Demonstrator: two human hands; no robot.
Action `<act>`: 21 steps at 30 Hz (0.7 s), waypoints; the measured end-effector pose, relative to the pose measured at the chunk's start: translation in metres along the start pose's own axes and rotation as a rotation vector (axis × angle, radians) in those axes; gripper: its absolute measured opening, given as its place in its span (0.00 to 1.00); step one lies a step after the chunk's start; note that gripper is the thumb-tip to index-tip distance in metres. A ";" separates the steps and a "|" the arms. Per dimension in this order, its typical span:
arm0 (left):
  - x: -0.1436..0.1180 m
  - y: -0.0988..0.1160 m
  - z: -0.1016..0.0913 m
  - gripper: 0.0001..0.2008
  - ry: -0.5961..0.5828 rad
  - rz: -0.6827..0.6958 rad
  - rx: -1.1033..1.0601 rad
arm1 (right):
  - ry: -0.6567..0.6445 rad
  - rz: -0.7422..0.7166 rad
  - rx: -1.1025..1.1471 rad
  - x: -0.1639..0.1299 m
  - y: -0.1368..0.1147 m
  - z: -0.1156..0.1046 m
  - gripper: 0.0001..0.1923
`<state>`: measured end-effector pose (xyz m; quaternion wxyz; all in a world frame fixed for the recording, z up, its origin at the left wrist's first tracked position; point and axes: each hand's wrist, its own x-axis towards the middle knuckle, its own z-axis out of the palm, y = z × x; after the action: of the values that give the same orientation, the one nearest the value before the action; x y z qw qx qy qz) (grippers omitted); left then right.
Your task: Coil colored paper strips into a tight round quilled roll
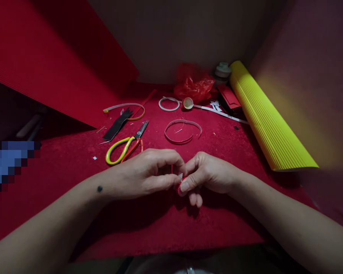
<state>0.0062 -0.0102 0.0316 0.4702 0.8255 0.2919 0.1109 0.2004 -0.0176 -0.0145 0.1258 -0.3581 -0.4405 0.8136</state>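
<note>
Near the front of the red-covered table, my two hands meet at a small, curled red paper strip with a whitish bit at its top. My right hand pinches the strip between thumb and fingers. From the other side, my left hand has its thumb and fingertips closed on the strip's upper end. Much of the strip is hidden behind my fingers. Just beyond my hands lies a loose loop of red strip. Scissors with yellow and red handles rest beyond my left hand.
A red corrugated sheet leans in from the left, and a curled yellow corrugated sheet lies right. Behind are a tape roll, a white ring, a red plastic bag and a jar. A black strip lies beyond the scissors.
</note>
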 end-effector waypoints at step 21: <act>0.085 -0.035 0.000 0.10 0.353 -0.133 0.841 | -0.243 -0.057 0.136 0.007 -0.001 -0.004 0.08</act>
<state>0.0614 0.0533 -0.0056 0.0437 0.8926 0.4395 0.0911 0.1977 -0.0111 -0.0184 0.1185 -0.2349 -0.4064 0.8750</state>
